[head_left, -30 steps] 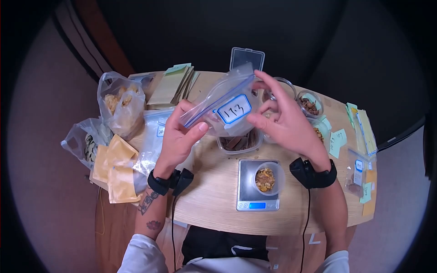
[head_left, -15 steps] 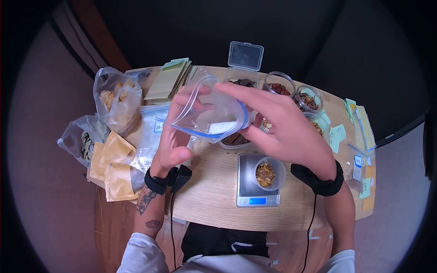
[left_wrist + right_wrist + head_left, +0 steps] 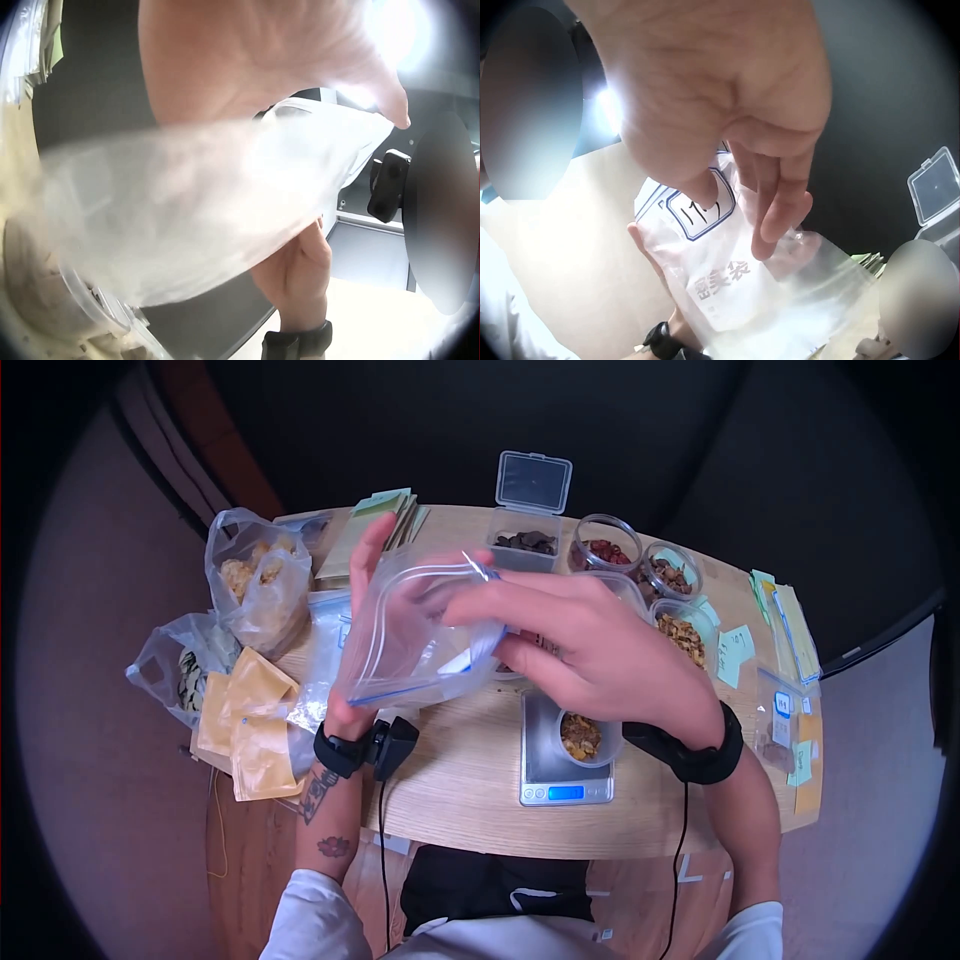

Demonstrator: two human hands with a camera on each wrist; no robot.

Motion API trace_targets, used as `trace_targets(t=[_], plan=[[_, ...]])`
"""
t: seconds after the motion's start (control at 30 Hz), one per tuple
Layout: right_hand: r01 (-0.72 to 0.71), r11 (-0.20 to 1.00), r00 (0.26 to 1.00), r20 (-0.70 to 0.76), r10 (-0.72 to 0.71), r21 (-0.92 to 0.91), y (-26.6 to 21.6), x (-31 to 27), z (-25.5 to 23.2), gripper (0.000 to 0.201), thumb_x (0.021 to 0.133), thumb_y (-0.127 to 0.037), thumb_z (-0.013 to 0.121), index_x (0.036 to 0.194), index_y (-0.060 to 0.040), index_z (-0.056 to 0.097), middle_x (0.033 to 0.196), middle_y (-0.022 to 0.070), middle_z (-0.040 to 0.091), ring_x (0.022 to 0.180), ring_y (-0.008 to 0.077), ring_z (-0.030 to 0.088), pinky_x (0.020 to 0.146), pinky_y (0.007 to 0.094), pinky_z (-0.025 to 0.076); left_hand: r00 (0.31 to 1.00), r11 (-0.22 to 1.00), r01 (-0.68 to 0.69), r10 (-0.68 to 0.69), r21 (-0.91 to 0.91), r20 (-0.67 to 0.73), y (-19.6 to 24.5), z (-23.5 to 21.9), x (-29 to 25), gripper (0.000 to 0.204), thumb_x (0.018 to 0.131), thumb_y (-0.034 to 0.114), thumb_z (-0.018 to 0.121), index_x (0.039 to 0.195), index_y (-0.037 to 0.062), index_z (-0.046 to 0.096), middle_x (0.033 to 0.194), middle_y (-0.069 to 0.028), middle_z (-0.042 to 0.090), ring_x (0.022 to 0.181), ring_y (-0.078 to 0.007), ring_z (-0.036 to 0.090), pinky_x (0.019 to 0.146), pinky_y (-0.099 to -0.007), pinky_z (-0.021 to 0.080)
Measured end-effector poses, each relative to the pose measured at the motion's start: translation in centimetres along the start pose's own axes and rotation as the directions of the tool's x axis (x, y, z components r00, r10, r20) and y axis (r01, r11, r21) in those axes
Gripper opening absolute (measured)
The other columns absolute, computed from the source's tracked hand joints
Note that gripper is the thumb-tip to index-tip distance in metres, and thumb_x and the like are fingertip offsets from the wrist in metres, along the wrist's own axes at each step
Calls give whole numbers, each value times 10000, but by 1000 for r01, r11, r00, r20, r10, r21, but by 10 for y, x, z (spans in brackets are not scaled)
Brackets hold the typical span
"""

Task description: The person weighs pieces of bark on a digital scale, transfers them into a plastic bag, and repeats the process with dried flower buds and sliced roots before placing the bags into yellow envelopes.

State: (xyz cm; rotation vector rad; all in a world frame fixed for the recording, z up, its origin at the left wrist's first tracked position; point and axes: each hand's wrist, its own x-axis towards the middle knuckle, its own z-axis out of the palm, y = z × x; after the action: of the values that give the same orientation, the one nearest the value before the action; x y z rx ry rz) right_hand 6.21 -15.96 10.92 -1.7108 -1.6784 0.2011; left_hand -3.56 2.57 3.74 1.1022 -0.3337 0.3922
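Legibly, 密实袋 on bag, right hand pinching it, left hand spread

Bag: mouth found open, having been flat one second earlier. Its numbered label has turned from the head camera (front face no longer readable there). Bag shifted toward the worktop's left edge; right hand's fingers now extend over the mouth.
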Motion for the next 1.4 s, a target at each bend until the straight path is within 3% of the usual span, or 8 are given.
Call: trace_targets(t=[0.13, 0.27, 0.6, 0.9, 1.1, 1.2, 1.3, 1.4], plan=[[19, 997, 1000, -21, -21, -77, 4, 0, -1, 324, 822, 18, 600, 1138, -42, 637, 1129, 128, 634, 968, 316, 660, 804, 361, 536, 994, 994, 103, -104, -43, -32, 8, 27, -5, 1671, 368, 695, 922, 1545, 179, -145, 1489, -275, 333, 1337, -420, 447, 1113, -548, 377], [4, 992, 997, -76, -13, -123, 4, -6, 1, 281, 830, 3, 601, 1109, -5, 639, 1206, 121, 598, 970, 308, 661, 807, 383, 534, 999, 999, 35, -36, -37, -40, -6, 21, -10, 1723, 241, 641, 958, 1563, 208, -59, 1470, -259, 349, 1355, -402, 421, 1116, -529, 389], [-24, 966, 995, -104, -4, -259, 0, -10, -8, 189, 824, -32, 671, 1011, -6, 674, 1176, 100, 611, 871, 306, 667, 742, 369, 537, 995, 991, 18, -31, 131, 97, -14, 8, -9, 1516, 397, 505, 993, 1525, 122, 56, 1450, -231, 399, 1347, -371, 439, 1118, -524, 379], [58, 997, 985, -158, -65, -45, 9, -23, -15, 300, 763, 41, 707, 1040, -69, 737, 1233, 175, 668, 812, 247, 720, 706, 306, 568, 999, 994, -24, 19, 111, 43, -16, 14, -13, 1383, 472, 442, 979, 1509, 109, 127, 1298, -204, 532, 1206, -319, 554, 1041, -476, 449], [-249, 948, 908, -293, 299, 198, -17, -79, -14, 439, 767, -40, 753, 1198, -61, 672, 1148, 146, 692, 819, 249, 703, 687, 283, 547, 978, 991, -54, 29, 121, 204, -18, 2, -12, 1407, 463, 447, 979, 1531, 100, 132, 1301, -200, 533, 1121, -268, 568, 1046, -456, 422], [-339, 897, 868, -273, 415, 284, -8, -129, -6, 640, 714, -85, 821, 1312, -61, 595, 1199, 132, 658, 970, 229, 675, 780, 278, 534, 958, 987, -54, 8, 154, 287, -18, -4, -10, 1395, 461, 450, 977, 1529, 89, 156, 1309, -199, 531, 1114, -258, 564, 1052, -449, 412], [-555, 827, 789, -260, 557, 86, -21, -142, 14, 815, 661, -103, 864, 1396, -69, 515, 1298, 136, 591, 1141, 259, 603, 915, 335, 504, 953, 983, -23, -34, 184, 302, -18, -5, -12, 1378, 460, 451, 976, 1522, 82, 179, 1320, -197, 529, 1117, -256, 562, 1049, -442, 410], [-593, 797, 775, -187, 603, 116, -13, -152, 32, 894, 661, -172, 872, 1433, -36, 444, 1356, 156, 519, 1244, 309, 499, 1034, 404, 423, 947, 978, -1, -66, 208, 314, -21, -6, -10, 1361, 459, 452, 975, 1514, 75, 203, 1330, -196, 528, 1119, -254, 559, 1046, -435, 408]])
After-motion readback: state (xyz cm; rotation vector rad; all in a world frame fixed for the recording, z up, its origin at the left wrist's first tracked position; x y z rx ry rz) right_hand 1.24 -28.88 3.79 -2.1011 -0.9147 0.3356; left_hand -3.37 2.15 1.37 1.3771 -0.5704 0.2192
